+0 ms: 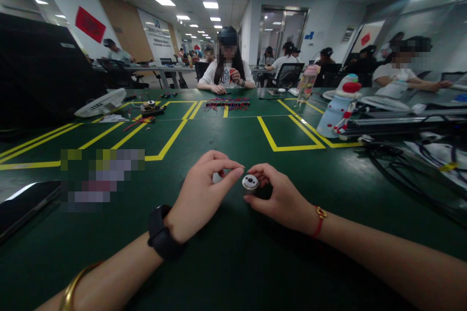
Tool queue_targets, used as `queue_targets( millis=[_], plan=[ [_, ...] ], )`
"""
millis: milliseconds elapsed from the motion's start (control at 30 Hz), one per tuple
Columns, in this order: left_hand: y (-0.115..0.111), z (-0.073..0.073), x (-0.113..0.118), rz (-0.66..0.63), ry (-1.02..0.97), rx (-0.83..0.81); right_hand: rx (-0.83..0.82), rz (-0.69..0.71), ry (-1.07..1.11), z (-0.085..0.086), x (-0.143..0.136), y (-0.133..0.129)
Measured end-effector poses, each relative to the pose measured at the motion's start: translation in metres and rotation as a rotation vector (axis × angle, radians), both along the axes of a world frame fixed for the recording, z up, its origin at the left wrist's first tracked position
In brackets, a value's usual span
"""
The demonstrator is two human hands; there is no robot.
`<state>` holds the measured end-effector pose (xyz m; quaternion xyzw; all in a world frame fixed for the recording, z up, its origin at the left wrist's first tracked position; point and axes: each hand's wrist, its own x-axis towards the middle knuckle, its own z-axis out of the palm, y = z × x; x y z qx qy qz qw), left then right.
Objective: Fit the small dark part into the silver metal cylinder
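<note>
A small silver cylinder, which looks like a small motor, stands on the green table with its flat end up. That end shows a dark centre and small holes. My right hand grips it from the right, between the thumb and the fingers. Just left of it, my left hand has thumb and index fingertip pressed together in a pinch. Whatever that pinch holds, if anything, is too small to make out. Something pale shows behind the left thumb, partly hidden.
Yellow tape marks off areas of the table. Dark cables lie at the right, near a blue bottle. A white fan and a black device are on the left. Across the table, a person sits behind red and blue wires.
</note>
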<state>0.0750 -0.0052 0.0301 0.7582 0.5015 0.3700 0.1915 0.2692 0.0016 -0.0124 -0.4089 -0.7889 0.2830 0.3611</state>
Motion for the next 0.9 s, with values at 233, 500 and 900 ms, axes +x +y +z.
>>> queue_targets(
  millis=[233, 500, 900],
  plan=[
    [0.001, -0.038, -0.007, -0.053, 0.189, -0.117, 0.013, -0.024, -0.032, 0.0, 0.005, -0.001],
    [0.003, -0.022, -0.035, 0.031, 0.092, -0.236, 0.011, -0.359, -0.151, 0.02, 0.057, 0.016],
    [0.014, -0.024, -0.078, 0.249, -0.029, -0.385, 0.434, -0.959, -0.698, 0.016, 0.169, 0.019]
  ],
)
